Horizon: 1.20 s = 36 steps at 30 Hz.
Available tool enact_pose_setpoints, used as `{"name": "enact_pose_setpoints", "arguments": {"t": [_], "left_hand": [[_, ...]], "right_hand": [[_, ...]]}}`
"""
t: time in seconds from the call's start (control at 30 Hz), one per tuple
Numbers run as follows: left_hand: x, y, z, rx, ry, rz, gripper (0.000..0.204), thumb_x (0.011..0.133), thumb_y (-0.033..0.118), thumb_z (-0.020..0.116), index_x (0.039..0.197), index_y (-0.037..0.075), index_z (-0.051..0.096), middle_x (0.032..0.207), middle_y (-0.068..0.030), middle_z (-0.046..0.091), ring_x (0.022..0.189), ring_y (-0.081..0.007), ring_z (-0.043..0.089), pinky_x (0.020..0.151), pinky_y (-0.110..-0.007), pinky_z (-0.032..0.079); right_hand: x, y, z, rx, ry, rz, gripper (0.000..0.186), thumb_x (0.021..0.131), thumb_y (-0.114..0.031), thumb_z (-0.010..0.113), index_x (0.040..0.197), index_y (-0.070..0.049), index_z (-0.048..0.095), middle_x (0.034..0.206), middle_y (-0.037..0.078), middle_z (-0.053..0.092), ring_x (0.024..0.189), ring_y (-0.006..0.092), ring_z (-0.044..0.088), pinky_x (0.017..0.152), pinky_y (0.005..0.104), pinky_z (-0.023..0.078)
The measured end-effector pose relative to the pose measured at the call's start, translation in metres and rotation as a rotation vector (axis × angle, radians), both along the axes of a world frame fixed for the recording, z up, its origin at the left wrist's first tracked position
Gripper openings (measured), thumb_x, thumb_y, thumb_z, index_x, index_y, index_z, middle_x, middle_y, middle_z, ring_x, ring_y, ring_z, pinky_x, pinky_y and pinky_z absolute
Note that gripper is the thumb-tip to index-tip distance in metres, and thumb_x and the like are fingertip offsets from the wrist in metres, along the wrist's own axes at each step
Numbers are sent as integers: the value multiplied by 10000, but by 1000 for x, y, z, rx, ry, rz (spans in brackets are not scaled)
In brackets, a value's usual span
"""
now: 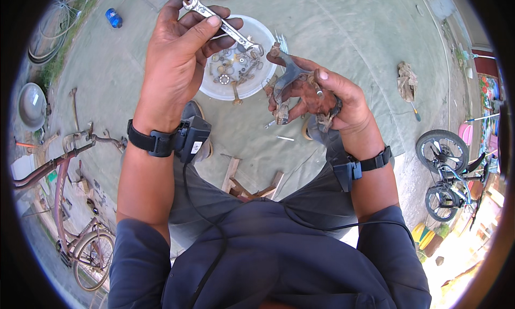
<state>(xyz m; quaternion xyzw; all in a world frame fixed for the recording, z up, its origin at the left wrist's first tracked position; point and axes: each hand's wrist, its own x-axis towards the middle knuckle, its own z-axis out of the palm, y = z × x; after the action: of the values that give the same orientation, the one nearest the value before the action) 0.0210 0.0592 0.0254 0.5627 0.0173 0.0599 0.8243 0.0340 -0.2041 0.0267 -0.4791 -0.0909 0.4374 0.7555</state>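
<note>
My left hand [182, 46] is raised at the upper left, its thumb pressing a silver wrench [222, 25] against the fingers. The wrench slants down to the right, its lower end pointing toward a dark, dirty forked metal part [292, 75]; a small gap appears between them. My right hand [343, 97] holds this part from below and the right, thumb on top, fingers partly hidden behind it. Beneath my left hand, a white round basin [258, 79] on the ground holds several small rings, nuts and bearing pieces. A bolt-like piece [236, 94] lies across its near rim.
Green ground sheet [365, 46] spreads around. An old bicycle frame [61, 201] and grey bowl [33, 106] are at the left, a blue can [113, 18] at the upper left. A rag [407, 81] and small bicycle [445, 172] lie right. A wooden stool [249, 188] stands between my legs.
</note>
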Motion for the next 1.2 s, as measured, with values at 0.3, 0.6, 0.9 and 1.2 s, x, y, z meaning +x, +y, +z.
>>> {"name": "enact_pose_setpoints", "arguments": {"t": [0.3, 0.6, 0.9, 1.2], "left_hand": [[0, -8, -8, -58, 34, 62, 573, 945, 13, 625, 1427, 9, 315, 1129, -182, 633, 1057, -317, 684, 844, -365, 605], [-5, -15, -7, 23, 51, 125, 583, 935, 42, 659, 1412, 5, 326, 1117, -180, 648, 1002, -277, 696, 785, -353, 604], [-7, -18, -4, 252, -9, 161, 584, 933, 55, 672, 1413, 1, 343, 1105, -167, 663, 910, -197, 680, 756, -341, 605], [5, 1, -16, 130, 36, 186, 584, 933, 45, 661, 1416, 0, 336, 1104, -186, 671, 903, -240, 695, 777, -348, 600]], "right_hand": [[-5, 5, -5, 50, 58, 40, 829, 919, -507, 540, 1485, 72, 363, 1172, 241, 634, 1039, 312, 652, 792, 421, 570], [-4, 4, -5, 37, 57, 21, 813, 925, -491, 538, 1494, 60, 356, 1178, 235, 631, 1047, 318, 648, 787, 419, 574], [-2, 3, -7, -76, 30, 31, 783, 930, -455, 570, 1502, 38, 360, 1219, 197, 618, 1089, 284, 628, 794, 413, 580], [5, -4, -12, 40, -53, 26, 681, 974, -409, 541, 1489, 14, 399, 1261, 172, 604, 1102, 261, 624, 821, 410, 575]]}}
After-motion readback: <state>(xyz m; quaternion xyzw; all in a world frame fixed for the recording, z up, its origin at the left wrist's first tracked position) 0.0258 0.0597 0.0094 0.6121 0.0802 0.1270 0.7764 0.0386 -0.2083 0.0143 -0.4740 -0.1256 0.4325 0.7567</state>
